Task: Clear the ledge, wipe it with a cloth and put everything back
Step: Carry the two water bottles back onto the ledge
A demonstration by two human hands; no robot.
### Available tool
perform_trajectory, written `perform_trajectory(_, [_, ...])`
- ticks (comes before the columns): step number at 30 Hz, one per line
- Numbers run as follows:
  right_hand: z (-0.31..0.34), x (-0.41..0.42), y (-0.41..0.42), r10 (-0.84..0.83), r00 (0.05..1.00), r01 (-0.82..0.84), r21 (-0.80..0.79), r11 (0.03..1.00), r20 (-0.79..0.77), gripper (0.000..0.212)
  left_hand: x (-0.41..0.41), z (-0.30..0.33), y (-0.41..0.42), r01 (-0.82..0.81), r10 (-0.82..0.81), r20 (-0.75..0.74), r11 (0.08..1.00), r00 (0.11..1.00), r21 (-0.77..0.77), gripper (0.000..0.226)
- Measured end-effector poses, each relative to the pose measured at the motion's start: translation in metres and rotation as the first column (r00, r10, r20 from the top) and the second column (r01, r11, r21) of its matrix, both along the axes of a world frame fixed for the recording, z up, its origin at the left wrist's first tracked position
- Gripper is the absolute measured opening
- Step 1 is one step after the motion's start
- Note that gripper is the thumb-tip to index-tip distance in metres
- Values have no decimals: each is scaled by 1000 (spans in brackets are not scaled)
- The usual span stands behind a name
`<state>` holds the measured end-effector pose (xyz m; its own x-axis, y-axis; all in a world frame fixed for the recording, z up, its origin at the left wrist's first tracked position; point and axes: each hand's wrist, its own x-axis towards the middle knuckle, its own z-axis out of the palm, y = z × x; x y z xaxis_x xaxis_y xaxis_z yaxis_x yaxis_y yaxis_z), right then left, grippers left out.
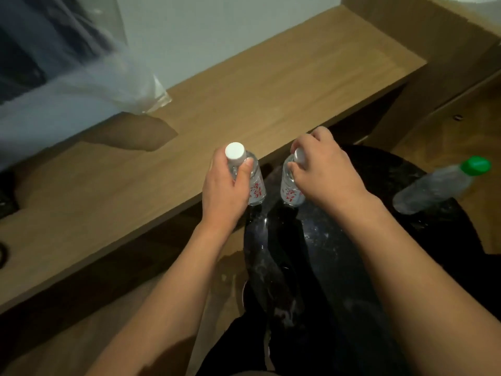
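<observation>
Above the wooden ledge (271, 85) front edge, left hand (225, 185) fingers grip one white-capped water bottle (245, 172); right hand (322, 169) fingers pinch another bottle (291, 185) beside it.

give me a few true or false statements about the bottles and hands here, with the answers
1. Each hand grips a small clear bottle. True: the left hand holds the left bottle and the right hand holds the right bottle.
2. The left bottle has a green cap. False: its cap is white; the green cap is on the third bottle.
3. The third bottle lies on the black seat, untouched. True.
4. The right hand grips its bottle by the base. False: its fingers close round the cap and neck.
5. Bottles stand along the wooden ledge. False: none stands on its top.
</observation>
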<state>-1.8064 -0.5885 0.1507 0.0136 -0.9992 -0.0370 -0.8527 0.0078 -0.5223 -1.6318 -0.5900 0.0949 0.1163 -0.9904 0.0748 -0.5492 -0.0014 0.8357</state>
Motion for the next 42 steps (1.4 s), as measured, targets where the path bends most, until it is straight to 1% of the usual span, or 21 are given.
perform_trajectory(5, [6, 68, 13, 184, 982, -186, 51, 981, 32, 29, 71, 8, 49, -186, 185, 13, 982, 983, 33, 27])
perform_trajectory(7, [10, 99, 20, 258, 965, -260, 63, 964, 41, 30, 99, 10, 69, -267, 266, 17, 963, 964, 31, 31])
perform_trajectory(9, [12, 133, 30, 347, 937, -349, 63, 935, 36, 30, 127, 13, 90, -357, 357, 18, 933, 934, 35, 37])
perform_trajectory(13, [13, 207, 58, 530, 848, -530, 65, 846, 22, 30, 186, 19, 139, -523, 523, 15, 852, 852, -18, 36])
perform_trajectory(16, [15, 266, 85, 630, 777, -629, 84, 773, 24, 29, 234, 23, 184, -643, 645, 21, 764, 764, -43, 35])
perform_trajectory(20, [20, 344, 134, 758, 652, -757, 66, 650, 20, 28, 295, 29, 254, -771, 773, 17, 634, 634, -71, 33])
perform_trajectory(24, [29, 415, 192, 851, 525, -849, 83, 521, 28, 26, 348, 38, 333, -835, 839, 54, 545, 542, -74, 34])
perform_trajectory(26, [31, 453, 227, 884, 466, -883, 81, 462, 28, 27, 372, 41, 378, -877, 879, 74, 475, 471, -72, 35])
perform_trajectory(28, [33, 476, 251, 900, 433, -901, 65, 430, 45, 30, 386, 42, 406, -901, 904, 77, 426, 421, -77, 33])
perform_trajectory(30, [31, 505, 286, 930, 364, -931, 52, 362, 42, 30, 402, 42, 448, -929, 933, 69, 358, 353, -88, 31])
perform_trajectory(33, [33, 543, 334, 969, 247, -969, 36, 246, 22, 25, 421, 44, 505, -960, 964, 81, 261, 253, -104, 31])
perform_trajectory(37, [35, 588, 394, 995, 97, -995, 13, 96, 20, 19, 436, 49, 571, -985, 990, 88, 118, 107, -127, 23])
perform_trajectory(42, [32, 643, 468, 999, -49, -999, -3, -49, 19, 20, 460, 49, 646, -991, 993, 81, -78, -87, -105, 25])
